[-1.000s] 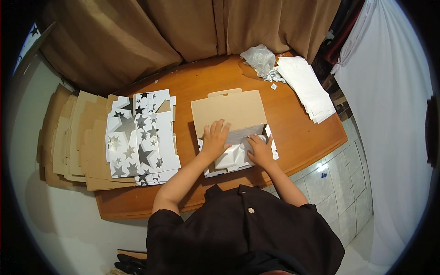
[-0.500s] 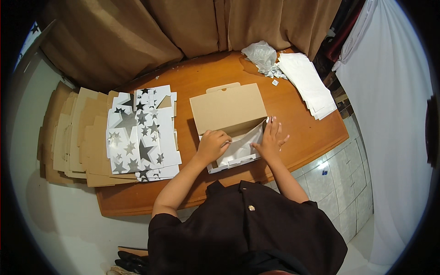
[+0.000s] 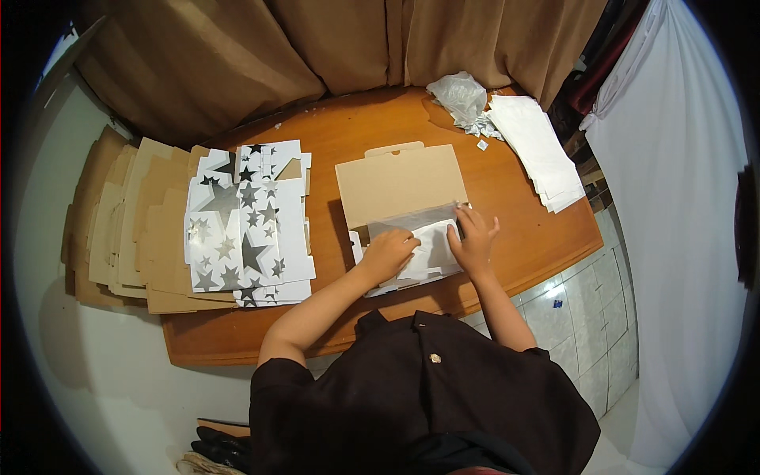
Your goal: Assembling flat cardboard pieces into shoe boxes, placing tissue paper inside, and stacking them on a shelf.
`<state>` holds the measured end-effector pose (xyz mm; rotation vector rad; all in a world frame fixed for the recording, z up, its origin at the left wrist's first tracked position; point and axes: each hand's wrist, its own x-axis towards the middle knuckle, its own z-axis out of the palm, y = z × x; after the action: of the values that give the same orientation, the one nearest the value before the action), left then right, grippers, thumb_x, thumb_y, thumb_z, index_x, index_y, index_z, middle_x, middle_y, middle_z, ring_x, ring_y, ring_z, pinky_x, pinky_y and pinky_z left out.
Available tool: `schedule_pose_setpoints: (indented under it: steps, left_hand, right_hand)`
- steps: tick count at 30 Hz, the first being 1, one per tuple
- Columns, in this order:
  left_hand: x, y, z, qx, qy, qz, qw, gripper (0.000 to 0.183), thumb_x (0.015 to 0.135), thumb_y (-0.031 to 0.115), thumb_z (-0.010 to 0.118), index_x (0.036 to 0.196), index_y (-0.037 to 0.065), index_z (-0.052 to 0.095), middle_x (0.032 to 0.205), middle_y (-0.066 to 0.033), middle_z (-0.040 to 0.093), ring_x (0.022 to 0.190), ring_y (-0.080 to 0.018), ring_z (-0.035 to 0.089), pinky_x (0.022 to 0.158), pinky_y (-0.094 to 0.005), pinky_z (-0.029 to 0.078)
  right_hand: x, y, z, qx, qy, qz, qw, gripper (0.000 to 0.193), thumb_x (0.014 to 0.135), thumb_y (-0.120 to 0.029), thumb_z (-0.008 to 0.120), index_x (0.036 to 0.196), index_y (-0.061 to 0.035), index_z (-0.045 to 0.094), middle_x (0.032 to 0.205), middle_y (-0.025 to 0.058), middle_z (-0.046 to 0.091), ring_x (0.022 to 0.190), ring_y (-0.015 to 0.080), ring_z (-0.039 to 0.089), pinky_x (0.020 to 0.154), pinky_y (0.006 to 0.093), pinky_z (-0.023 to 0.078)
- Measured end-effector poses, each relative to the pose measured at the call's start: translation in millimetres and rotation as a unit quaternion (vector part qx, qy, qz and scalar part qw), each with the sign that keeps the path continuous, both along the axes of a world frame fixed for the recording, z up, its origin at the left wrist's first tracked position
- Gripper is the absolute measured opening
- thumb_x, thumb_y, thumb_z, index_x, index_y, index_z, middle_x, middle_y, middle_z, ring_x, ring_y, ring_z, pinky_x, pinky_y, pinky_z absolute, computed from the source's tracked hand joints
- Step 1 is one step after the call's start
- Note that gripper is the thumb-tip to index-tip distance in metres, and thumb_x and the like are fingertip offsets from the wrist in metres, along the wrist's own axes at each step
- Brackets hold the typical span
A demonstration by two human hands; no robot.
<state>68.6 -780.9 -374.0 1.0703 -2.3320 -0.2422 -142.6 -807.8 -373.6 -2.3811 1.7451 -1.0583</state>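
Note:
An open cardboard box point(image 3: 400, 180) stands in front of me, its plain brown lid raised at the back and its outside white. Thin white tissue paper point(image 3: 435, 245) lies inside, with a translucent edge rising against the lid. My left hand point(image 3: 389, 255) is over the box's left part, fingers curled on the paper; its fingertips are partly hidden. At the right side of the box, my right hand point(image 3: 473, 241) has its fingers spread, with thumb and fingertips touching the paper near the right wall.
Flattened white boxes with silver and black stars point(image 3: 249, 226) lie left on the wooden table point(image 3: 332, 328), beside stacked brown cardboard point(image 3: 150, 229). At the back right are a crumpled plastic bag point(image 3: 459, 95) and a stack of white paper sheets point(image 3: 538, 150).
The tissue paper has spread and flattened inside the box, its back edge now showing along the lid. My left hand has shifted slightly right over it; my right hand still stays by the right wall.

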Motion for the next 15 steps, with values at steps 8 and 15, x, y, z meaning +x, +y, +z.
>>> schedule_pose_setpoints:
  steps: [8, 15]
  left_hand:
    - [-19.1, -29.8, -52.3, 0.169, -0.240, -0.197, 0.935, 0.030, 0.080, 0.013, 0.058, 0.110, 0.010, 0.058, 0.109, -0.0050, 0.057, 0.103, -0.0227, 0.055, 0.083, -0.0366, 0.044]
    - [7.6, -27.3, 32.7, -0.060, 0.010, 0.038, 0.997, 0.031, 0.073, 0.011, 0.063, 0.104, 0.011, 0.060, 0.094, -0.0051, 0.059, 0.093, -0.0214, 0.055, 0.075, -0.0377, 0.039]
  right_hand:
    - [9.4, -8.9, -5.2, 0.000, -0.040, 0.109, 0.993, 0.010, 0.076, -0.012, 0.063, 0.085, -0.0107, 0.067, 0.091, 0.0026, 0.067, 0.088, 0.0183, 0.062, 0.101, 0.0500, 0.023]
    - [-11.2, -17.8, 3.2, -0.021, -0.062, 0.003, 0.998, 0.027, 0.076, -0.012, 0.061, 0.102, -0.0099, 0.064, 0.110, 0.0037, 0.062, 0.104, 0.0198, 0.055, 0.100, 0.0522, 0.021]
